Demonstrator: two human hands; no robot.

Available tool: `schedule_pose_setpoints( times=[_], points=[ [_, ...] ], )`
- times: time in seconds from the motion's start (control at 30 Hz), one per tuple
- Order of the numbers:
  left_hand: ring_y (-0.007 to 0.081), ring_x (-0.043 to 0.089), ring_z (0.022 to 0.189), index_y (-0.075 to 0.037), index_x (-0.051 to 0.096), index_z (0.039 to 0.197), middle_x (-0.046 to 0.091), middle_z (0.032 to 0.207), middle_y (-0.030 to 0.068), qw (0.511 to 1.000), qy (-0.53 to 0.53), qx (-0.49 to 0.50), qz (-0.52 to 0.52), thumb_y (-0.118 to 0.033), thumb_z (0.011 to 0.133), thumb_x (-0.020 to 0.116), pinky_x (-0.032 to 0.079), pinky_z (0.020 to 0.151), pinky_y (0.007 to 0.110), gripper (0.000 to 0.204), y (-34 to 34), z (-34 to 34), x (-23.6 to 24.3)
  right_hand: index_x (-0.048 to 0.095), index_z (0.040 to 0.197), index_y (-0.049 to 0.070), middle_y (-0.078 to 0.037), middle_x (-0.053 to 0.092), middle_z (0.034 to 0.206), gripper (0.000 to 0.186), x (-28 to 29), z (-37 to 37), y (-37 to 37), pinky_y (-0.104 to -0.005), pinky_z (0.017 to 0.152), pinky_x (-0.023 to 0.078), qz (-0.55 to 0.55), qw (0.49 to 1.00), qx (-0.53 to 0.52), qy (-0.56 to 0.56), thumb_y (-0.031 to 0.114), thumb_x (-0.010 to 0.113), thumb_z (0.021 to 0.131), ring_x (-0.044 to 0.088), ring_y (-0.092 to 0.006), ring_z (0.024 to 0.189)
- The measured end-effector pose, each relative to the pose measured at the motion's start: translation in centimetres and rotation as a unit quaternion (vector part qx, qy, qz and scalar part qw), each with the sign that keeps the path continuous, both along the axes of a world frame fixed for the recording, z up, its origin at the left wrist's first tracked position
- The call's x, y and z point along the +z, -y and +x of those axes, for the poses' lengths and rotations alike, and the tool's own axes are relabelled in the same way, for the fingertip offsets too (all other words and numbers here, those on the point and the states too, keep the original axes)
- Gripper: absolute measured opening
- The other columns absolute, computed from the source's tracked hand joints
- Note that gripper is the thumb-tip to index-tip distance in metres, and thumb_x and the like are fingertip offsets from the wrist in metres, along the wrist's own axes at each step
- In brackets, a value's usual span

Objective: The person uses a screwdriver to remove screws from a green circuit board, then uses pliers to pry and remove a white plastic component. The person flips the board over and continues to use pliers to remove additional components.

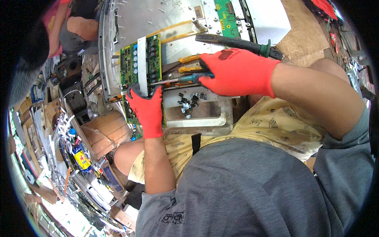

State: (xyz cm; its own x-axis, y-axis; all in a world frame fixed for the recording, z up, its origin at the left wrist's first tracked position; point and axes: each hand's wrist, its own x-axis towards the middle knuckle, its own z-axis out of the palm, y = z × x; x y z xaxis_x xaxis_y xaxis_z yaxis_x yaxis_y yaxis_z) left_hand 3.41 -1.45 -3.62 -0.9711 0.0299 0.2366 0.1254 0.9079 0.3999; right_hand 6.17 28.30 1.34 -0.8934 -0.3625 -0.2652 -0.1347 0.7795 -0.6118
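A green circuit board (128, 65) with a pale metal strip (141, 55) across it lies at the left of the work surface. My left hand (147, 108), in a red glove with dark fingertips, grips the board's near part, thumb and fingers on either side of the strip. In my right hand (241, 73), gloved alike, is a screwdriver (185, 79) with a blue handle, its shaft pointing left. The tip reaches the strip beside my left fingers; exact contact cannot be made out. Yellow-handled pliers (190, 59) lie just beyond the screwdriver.
Several small black components (190, 102) lie on a white-rimmed panel (197, 121) nearest me. A large metal panel (152, 17) with studs stretches behind. A dark bar-like tool (229, 41) lies beyond my right hand. Clutter (75, 158) fills the left; another person's knee (82, 27) shows far left.
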Motion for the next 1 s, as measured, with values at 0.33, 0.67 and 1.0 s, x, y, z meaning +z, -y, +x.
schedule_pose_setpoints(
  times=[0.33, 0.67, 1.0],
  points=[
    [0.0386, 0.055, 0.111, 0.006, 0.057, 0.122, 0.055, 0.120, 0.0222, 1.000, 0.014, -0.014, 0.003, -0.028, 0.073, 0.089, 0.045, 0.098, 0.046, 0.067, 0.2, -0.5, 0.4, 0.065, 0.115, 0.005, -0.010, 0.072, 0.093, 0.029, -0.8, -0.3, -2.6, -0.0356, 0.073, 0.056, -0.177, 0.980, 0.020, 0.093, 0.022, 0.064, 0.092, 0.069, -0.0208, 0.080],
    [0.0342, 0.058, 0.108, 0.006, 0.059, 0.122, 0.057, 0.118, 0.0213, 1.000, 0.009, -0.017, -0.005, -0.027, 0.076, 0.088, 0.047, 0.096, 0.042, 0.063, 0.2, -0.4, 0.4, 0.065, 0.112, 0.006, -0.009, 0.072, 0.090, 0.036, 0.0, -1.6, 0.2, -0.0354, 0.066, 0.053, -0.142, 0.941, -0.118, 0.285, 0.036, 0.064, 0.091, 0.067, -0.0184, 0.072],
    [0.0367, 0.056, 0.113, 0.007, 0.057, 0.126, 0.057, 0.122, 0.0228, 1.000, 0.019, -0.006, -0.013, -0.028, 0.073, 0.089, 0.045, 0.100, 0.044, 0.071, 0.3, -0.5, 0.5, 0.068, 0.104, 0.003, -0.020, 0.071, 0.099, 0.033, -3.0, 1.4, 0.9, -0.0464, 0.081, 0.053, -0.155, 0.979, -0.034, -0.126, 0.031, 0.066, 0.087, 0.067, -0.0408, 0.096]
  ],
)
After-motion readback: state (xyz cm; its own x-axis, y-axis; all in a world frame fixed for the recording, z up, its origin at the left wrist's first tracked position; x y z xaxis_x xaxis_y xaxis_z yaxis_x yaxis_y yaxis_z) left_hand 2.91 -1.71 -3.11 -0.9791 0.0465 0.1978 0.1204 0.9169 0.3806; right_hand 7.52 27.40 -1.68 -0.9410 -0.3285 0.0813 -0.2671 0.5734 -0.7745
